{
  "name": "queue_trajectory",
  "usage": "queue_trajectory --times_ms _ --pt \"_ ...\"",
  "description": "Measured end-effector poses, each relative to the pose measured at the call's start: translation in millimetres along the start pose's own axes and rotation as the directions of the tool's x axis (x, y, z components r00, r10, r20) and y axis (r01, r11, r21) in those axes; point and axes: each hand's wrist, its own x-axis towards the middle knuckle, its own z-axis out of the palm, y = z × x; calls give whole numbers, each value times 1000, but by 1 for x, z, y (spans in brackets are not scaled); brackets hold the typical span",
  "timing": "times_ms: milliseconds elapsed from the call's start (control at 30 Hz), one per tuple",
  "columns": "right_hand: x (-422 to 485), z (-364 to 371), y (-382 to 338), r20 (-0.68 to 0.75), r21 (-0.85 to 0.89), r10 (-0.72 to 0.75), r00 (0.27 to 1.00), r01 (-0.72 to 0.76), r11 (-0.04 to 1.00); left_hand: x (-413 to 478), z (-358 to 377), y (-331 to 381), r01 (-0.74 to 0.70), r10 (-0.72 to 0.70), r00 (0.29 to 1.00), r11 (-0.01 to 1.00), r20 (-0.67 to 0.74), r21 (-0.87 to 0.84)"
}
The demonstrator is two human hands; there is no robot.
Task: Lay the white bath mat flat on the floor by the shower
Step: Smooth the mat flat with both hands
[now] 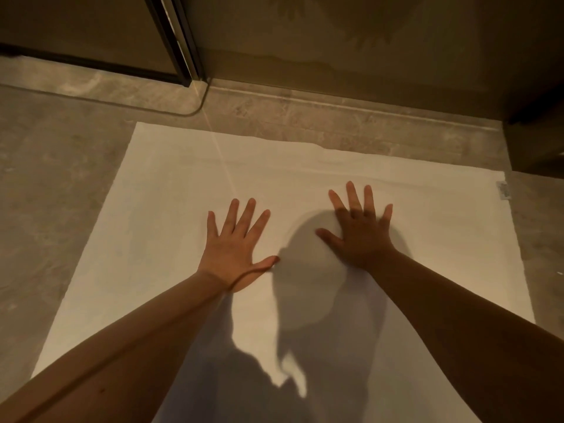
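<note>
stone floor [61, 178] | white bath mat [427, 239] flat | left hand [233, 248], right hand [360, 236] splayed, pressing

We see a mottled grey-brown stone floor [55, 184], with a raised stone threshold strip [320, 117] running along its far side. Directly on the floor lies the white bath mat [152, 239], spread out, its far edge just short of the threshold and slightly wavy. A small tag [503, 190] sits at the mat's far right corner. Bare floor shows left and right of the mat.
</note>
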Motion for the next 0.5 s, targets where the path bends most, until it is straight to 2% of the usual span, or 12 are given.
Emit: queue_trajectory --times_ms 100,167,367,433,500 --pt "2 -6 1 -22 38 17 1000 -16 999 3 -4 0 -18 16 999 998 41 54" --pt "0 -7 10 -37 93 85 996 -81 992 2 -6 -2 -45 41 998 996 54 82" --pt "-4 -12 54 54 89 279 959 -283 955 0 -8 -3 -88 83 995 993 58 85" --pt "0 -12 40 -21 83 219 975 -217 973 0 -7 8 -105 105 994 993 9 49" --pt "5 -11 8 -127 100 -2 992 15 995 -2 -3 27 -139 139 990 990 -12 6"
